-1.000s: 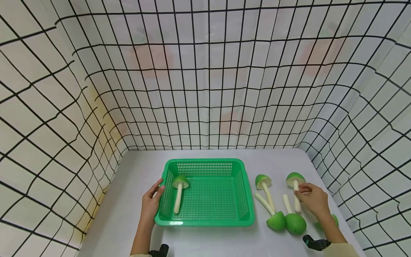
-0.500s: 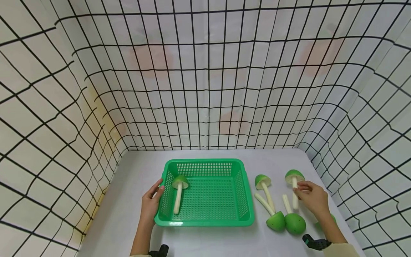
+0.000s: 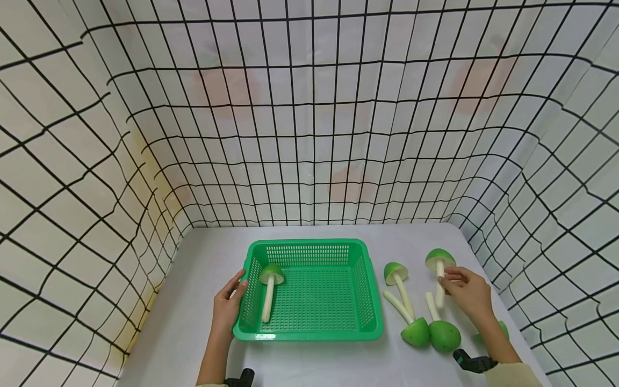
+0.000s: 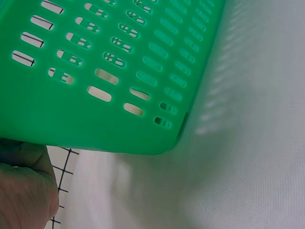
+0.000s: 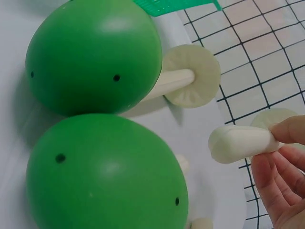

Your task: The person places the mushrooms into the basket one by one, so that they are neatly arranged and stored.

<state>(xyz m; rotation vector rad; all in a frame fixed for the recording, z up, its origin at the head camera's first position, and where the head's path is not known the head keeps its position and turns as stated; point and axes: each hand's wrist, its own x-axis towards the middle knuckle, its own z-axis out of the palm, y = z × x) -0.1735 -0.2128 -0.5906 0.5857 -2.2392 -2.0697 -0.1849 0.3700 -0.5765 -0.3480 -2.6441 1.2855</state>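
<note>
A toy mushroom (image 3: 439, 259) with a green cap and pale stem is in my right hand (image 3: 468, 293), which pinches the stem between thumb and fingers. The right wrist view shows the end of that stem (image 5: 238, 144) sticking out from the fingertips, above the white surface. My left hand (image 3: 227, 306) grips the left rim of a green plastic basket (image 3: 309, 336), thumb over the edge. In the left wrist view, the basket's slotted wall (image 4: 95, 109) hides most of the fingers. Another green mushroom (image 3: 269, 293) lies inside the basket along its left side.
Right of the basket, several more mushrooms lie on the white table: one with its cap to the back (image 3: 396, 273), others with caps near me (image 3: 416, 333). A green cap (image 3: 504, 329) is partly behind my right forearm. Black wire mesh (image 3: 314, 161) encloses the back and sides.
My right hand has lifted the mushroom off the table and moved it slightly leftward and back. The left hand and basket stay in place.
</note>
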